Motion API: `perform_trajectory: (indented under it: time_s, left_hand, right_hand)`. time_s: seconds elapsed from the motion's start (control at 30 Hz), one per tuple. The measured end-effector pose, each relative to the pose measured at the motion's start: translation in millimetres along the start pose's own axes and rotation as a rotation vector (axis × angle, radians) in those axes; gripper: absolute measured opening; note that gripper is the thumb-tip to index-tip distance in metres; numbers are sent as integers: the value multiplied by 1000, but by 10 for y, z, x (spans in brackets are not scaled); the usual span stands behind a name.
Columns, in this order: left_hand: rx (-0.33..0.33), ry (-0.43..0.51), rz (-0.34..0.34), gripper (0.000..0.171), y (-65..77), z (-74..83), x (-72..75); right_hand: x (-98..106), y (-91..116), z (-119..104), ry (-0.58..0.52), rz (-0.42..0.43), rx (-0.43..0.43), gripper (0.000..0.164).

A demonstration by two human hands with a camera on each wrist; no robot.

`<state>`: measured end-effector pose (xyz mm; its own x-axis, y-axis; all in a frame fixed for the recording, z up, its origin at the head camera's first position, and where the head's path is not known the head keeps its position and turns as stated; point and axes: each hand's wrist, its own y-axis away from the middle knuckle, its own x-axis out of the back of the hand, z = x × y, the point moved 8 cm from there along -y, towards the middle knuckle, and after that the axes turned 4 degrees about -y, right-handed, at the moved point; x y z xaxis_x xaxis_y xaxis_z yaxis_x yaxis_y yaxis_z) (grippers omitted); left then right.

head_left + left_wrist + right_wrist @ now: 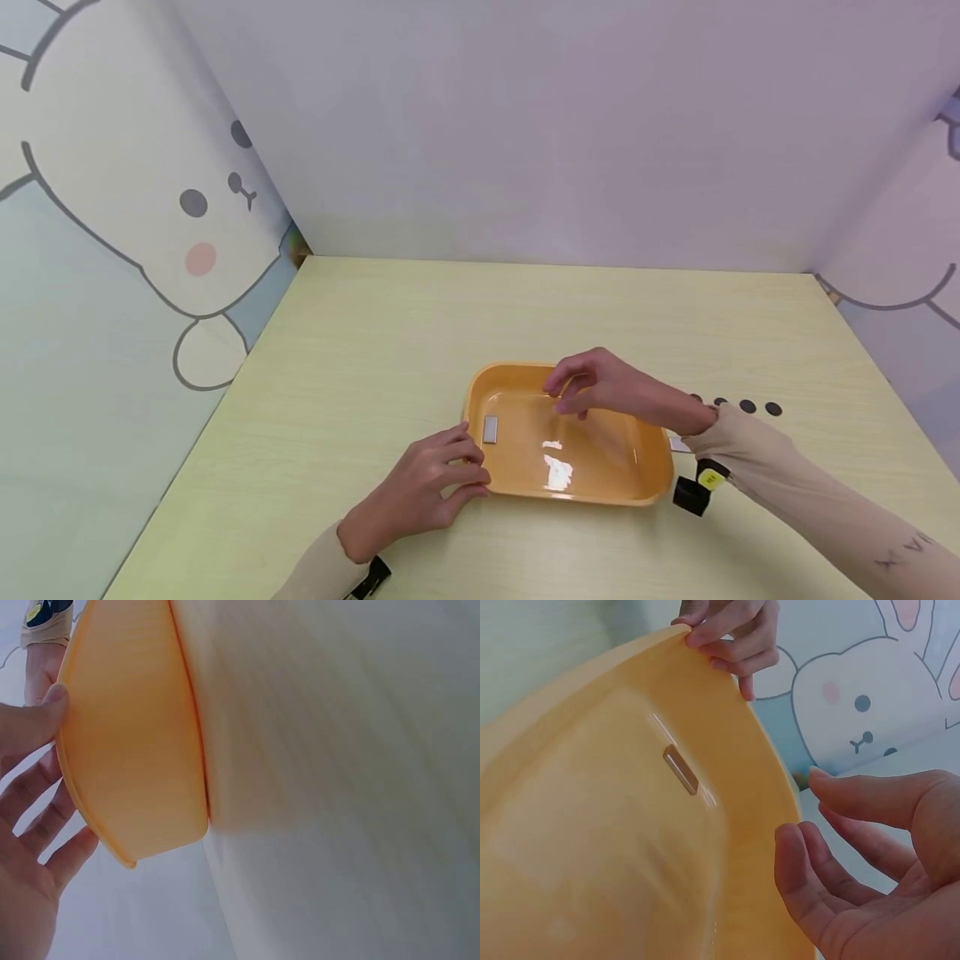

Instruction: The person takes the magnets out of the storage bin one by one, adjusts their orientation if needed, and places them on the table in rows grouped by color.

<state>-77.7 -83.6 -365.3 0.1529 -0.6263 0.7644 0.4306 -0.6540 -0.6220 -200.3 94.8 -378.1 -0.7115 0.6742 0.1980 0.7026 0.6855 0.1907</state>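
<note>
An orange plastic tray (pixel 600 467) with raised walls sits on the table. Inside it, near the left wall, lies a small silver-grey rectangular piece (pixel 490 429). My left hand (pixel 438 483) grips the rim at the tray's near left corner, thumb and fingers right at the edge. Over the back of the tray hovers my right hand (pixel 600 387), fingers loosely bent. In the right wrist view, a gap shows between its thumb and fingertips (pixel 789 844), with nothing held there. The small piece (pixel 681 770) lies apart from that hand.
Several black discs (pixel 773 408) lie in a row on the table (pixel 390 333) to the right, partly hidden by the right sleeve. A pale flat piece (pixel 678 444) shows beside the tray's right wall. White panels (pixel 555 133) with cartoon drawings stand around the table.
</note>
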Motion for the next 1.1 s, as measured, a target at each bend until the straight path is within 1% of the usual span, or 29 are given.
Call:
perform_trajectory:
  time_s: [0.2,0.37,0.5,0.77,0.97,1.1]
  left_hand:
    - [12,2,-11,10,8,-8,-14]
    - [18,6,-17,10,17,-3,-18]
    - [12,8,-16,10,10,8,-16]
    - [0,12,-27,10,-12,24,-19]
    - [0,20,-29,10,-25,30,-16]
    - [10,26,-33,9,-25,19,-18]
  right_hand:
    - [-66,-78,-30,10,-33,18,19]
    - [-112,-152,-43,29,-58,37,19]
    - [-133,-201,-33,48,-70,38,22]
    - [-201,-282,-7,60,-114,42,22]
    - [-275,-348,-33,77,-143,70,23]
    - [-319,-399,-38,113,-152,96,23]
